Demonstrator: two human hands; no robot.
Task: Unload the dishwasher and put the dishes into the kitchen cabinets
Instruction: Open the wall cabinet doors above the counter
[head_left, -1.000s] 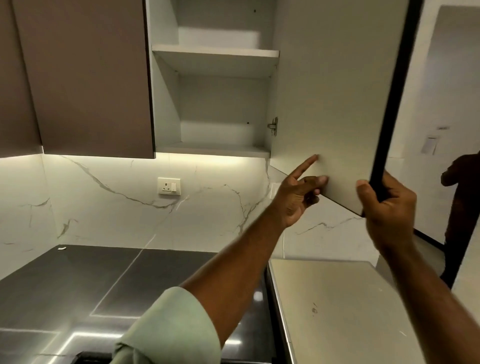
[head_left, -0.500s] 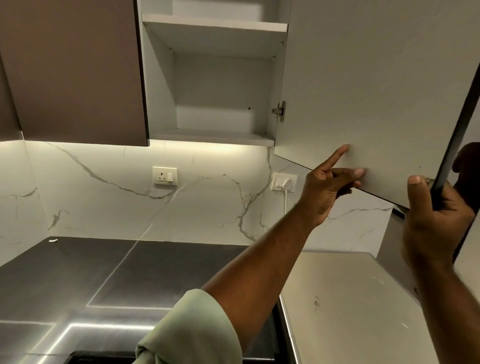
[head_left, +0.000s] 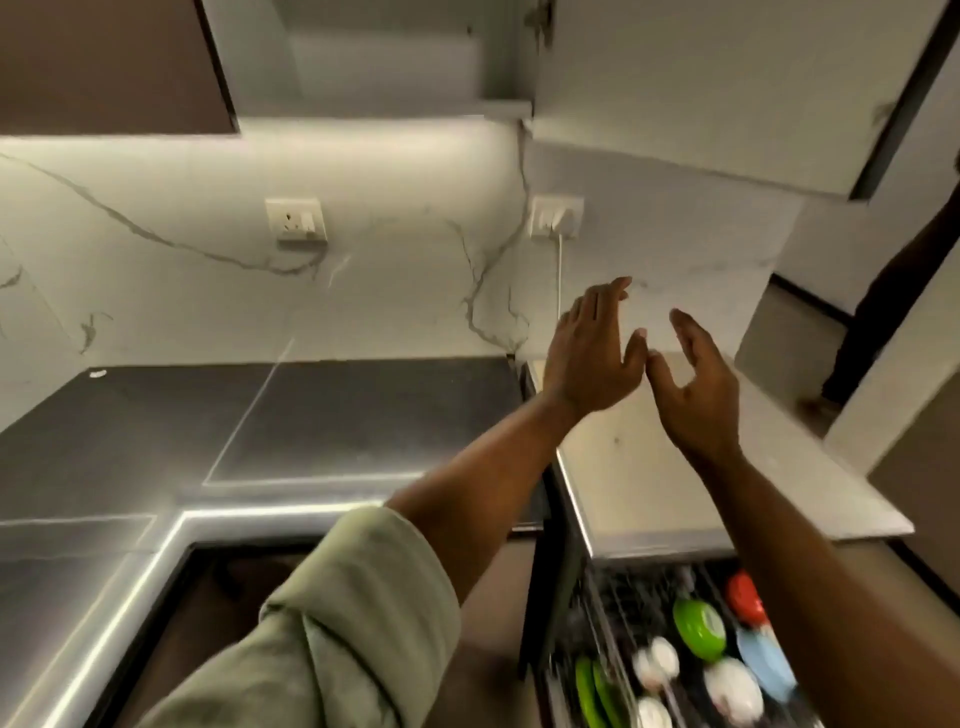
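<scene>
On the wall, two sockets; nearer, two empty hands

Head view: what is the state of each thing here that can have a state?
Cabinet door: open.
Left hand: open, holds nothing.
Right hand: open, holds nothing.
Rack: pulled out, loaded with dishes.
Right socket: cord plugged in.

Cabinet door hangs open above light counter back edge; cabinet opening beside it free. Rack below front edge crowded with dishes.
</scene>
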